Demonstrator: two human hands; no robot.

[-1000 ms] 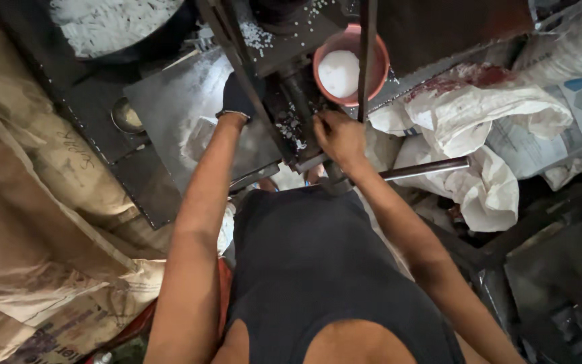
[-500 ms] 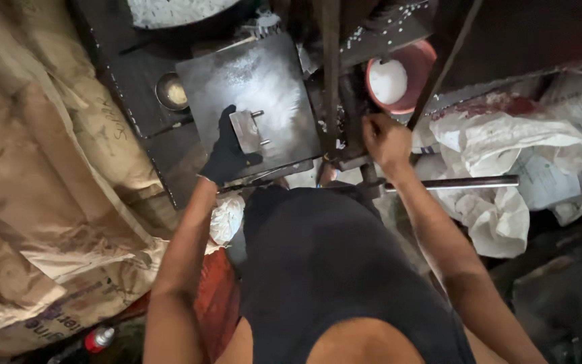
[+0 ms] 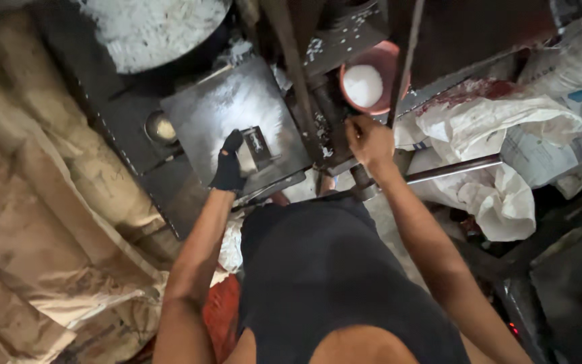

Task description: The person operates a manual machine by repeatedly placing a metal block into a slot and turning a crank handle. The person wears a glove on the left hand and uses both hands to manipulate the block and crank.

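Observation:
My left hand (image 3: 228, 165), in a black glove, rests on a small metal block (image 3: 256, 148) that sits on a grey steel plate (image 3: 223, 111) dusted with white powder. My right hand (image 3: 369, 140) is bare and closed around a dark metal part of the press frame (image 3: 328, 131), just below a pink bowl (image 3: 385, 64) holding white powder (image 3: 362, 85). A long dark lever (image 3: 289, 61) runs up between the two hands.
A large dark pan of white flakes (image 3: 149, 30) stands at the top left. Brown sacks (image 3: 48, 222) pile up along the left. White woven bags (image 3: 500, 182) lie at the right, over a steel rod (image 3: 449, 168). A small round cup (image 3: 161, 128) sits left of the plate.
The view has shifted so the plate and bowl sit lower and nearer centre. My gloved left hand stays on the small block on the plate. My right hand remains on the frame.

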